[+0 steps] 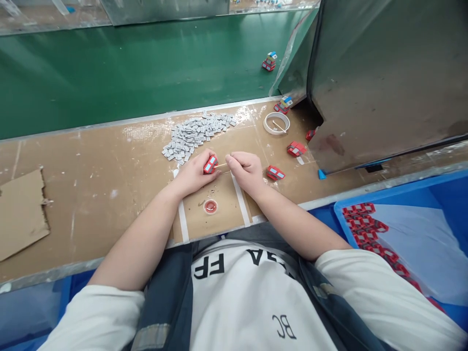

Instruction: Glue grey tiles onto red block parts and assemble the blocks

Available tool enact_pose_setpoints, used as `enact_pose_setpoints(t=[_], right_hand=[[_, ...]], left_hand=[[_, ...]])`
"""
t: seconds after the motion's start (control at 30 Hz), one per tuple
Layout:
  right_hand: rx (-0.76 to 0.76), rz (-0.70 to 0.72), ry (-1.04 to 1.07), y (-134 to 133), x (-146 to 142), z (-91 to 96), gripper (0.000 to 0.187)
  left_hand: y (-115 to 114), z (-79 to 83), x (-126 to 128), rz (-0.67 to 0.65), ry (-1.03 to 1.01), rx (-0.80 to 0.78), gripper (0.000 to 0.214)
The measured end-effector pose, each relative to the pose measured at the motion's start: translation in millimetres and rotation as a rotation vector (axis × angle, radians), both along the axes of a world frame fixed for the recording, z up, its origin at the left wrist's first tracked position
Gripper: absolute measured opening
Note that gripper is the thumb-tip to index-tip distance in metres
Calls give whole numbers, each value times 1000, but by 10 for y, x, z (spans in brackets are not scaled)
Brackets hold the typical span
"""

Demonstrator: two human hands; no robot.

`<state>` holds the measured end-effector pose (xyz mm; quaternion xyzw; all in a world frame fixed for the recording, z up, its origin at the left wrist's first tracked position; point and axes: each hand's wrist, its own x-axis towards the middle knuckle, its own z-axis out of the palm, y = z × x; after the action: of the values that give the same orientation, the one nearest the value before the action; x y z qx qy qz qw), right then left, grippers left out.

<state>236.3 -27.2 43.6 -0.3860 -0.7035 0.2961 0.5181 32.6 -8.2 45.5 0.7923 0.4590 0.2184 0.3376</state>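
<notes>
My left hand (197, 173) is closed around a small red toy car (210, 165) with pale windows. In my right hand (246, 169) a thin wooden stick (222, 165) is pinched, its tip pointing left at the car. Below both hands, a small round dish (210, 206) with reddish liquid sits between two strips of white tape on the brown work surface. Beyond my left hand lies a heap of small grey rectangular pieces (197, 134). Another red toy car (275, 172) rests just right of my right hand, and a further red one (296, 148) lies behind it.
A roll of white tape (266, 126) stands at the back right, near a dark metal panel (387, 73). At the right, a blue bin (405, 192) holds rows of red pieces. Torn cardboard (22, 212) lies at the left. A green belt (146, 68) runs behind the table.
</notes>
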Motion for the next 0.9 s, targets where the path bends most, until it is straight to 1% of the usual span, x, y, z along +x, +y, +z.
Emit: enact_pose_setpoints(t=[0.2, 0.33, 0.4, 0.47, 0.53, 0.6, 0.63, 0.7, 0.77, 0.8, 0.83, 0.87, 0.9], right_hand=[[19, -1, -40, 21, -23, -21, 68], [30, -14, -5, -1, 5, 14, 68], [19, 25, 20, -20, 38, 45, 67], [8, 149, 24, -39, 66, 68, 65], [4, 365, -18, -59, 73, 72, 64], [1, 576, -126, -88, 56, 53, 62], [-2, 652, -201, -105, 42, 37, 61], [4, 734, -357, -138, 19, 7, 60], [0, 745, -452, -142, 20, -10, 60], [-6, 720, -460, -122, 32, -8, 58], [-13, 657, -446, -81, 51, 2, 56], [-17, 551, -421, -17, 73, 18, 52], [-21, 412, -399, 71, 95, 40, 48]], left_hand=[[-5, 14, 13, 6, 19, 8, 32], [-9, 23, 8, 20, -32, -22, 32], [-5, 28, 1, 25, -72, -46, 32], [2, 36, -7, 36, -117, -66, 31], [10, 49, -13, 48, -163, -77, 31], [19, 63, -18, 60, -204, -78, 32], [24, 67, -20, 68, -225, -79, 33], [33, 63, -25, 94, -275, -83, 33], [43, 43, -31, 131, -331, -85, 32], [48, 30, -34, 152, -360, -83, 32], [52, 17, -37, 176, -389, -79, 31], [56, 8, -39, 199, -414, -78, 31], [57, 3, -41, 220, -433, -79, 31]])
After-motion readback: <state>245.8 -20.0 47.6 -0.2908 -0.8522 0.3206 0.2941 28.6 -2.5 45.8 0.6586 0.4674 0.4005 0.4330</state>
